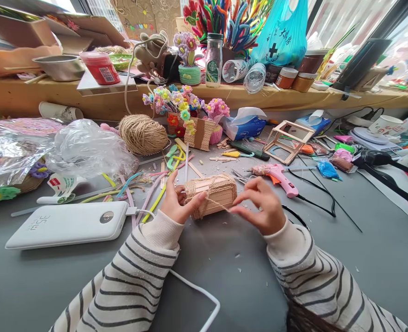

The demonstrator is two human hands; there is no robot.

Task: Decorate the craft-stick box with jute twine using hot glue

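Low over the grey table lies a small barrel-shaped craft piece (221, 208) of pale wooden sticks, with jute twine (200, 210) wound round both ends. My left hand (176, 200) grips its left end, thumb across the near side and fingers partly hidden behind it. A loose length of the twine runs from the wound part to my right hand (261, 205), whose thumb and forefinger pinch it near the right end. Just behind my right hand rests a pink hot glue gun (276, 177). The tips of metal scissors or a similar tool show beside the barrel.
A white power bank (69, 223) with a cable lies at the left. Behind it are crumpled plastic wrap (89, 147) and a ball of twine (143, 133). Pipe cleaners (155, 198), a wooden stick frame (289, 140) and a tissue pack (245, 124) crowd the back.
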